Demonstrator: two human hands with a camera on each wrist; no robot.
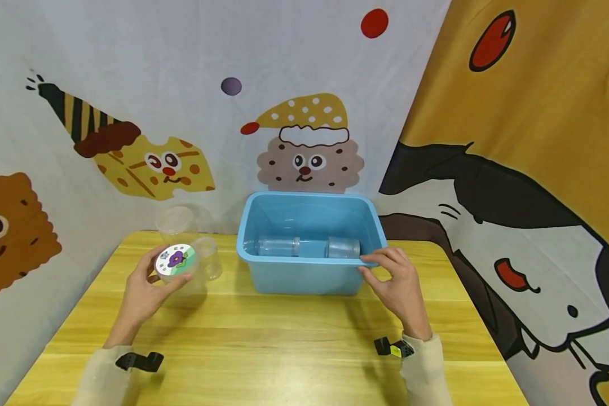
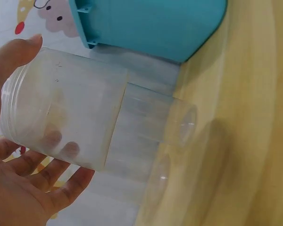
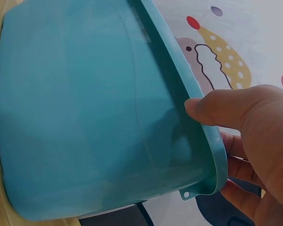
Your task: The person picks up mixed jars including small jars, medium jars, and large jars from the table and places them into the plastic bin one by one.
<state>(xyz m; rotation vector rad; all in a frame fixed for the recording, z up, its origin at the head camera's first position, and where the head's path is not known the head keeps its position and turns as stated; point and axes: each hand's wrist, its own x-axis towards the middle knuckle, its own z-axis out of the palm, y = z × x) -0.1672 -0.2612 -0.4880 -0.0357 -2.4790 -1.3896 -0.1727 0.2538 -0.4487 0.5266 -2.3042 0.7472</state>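
Note:
My left hand (image 1: 144, 290) grips a clear plastic jar (image 2: 80, 108) around its sides, thumb on one side and fingers on the other. Its round lid (image 1: 176, 260) carries a purple flower picture on white and green. In the left wrist view the jar is above the table. At the right front corner of a blue plastic bin (image 1: 304, 279), my right hand (image 1: 400, 285) pinches the rim, with the thumb outside and the fingers over the edge. Inside the bin, a clear jar (image 1: 278, 246) lies on its side at left and another clear container (image 1: 343, 248) sits at right.
Behind the held jar stands a clear container with a pale lid (image 1: 175, 219), partly hidden. A narrower clear container (image 1: 211, 260) is next to it, left of the bin. Everything is on a wooden table (image 1: 284, 344), with a cartoon-printed cloth (image 1: 182, 45) hanging behind it.

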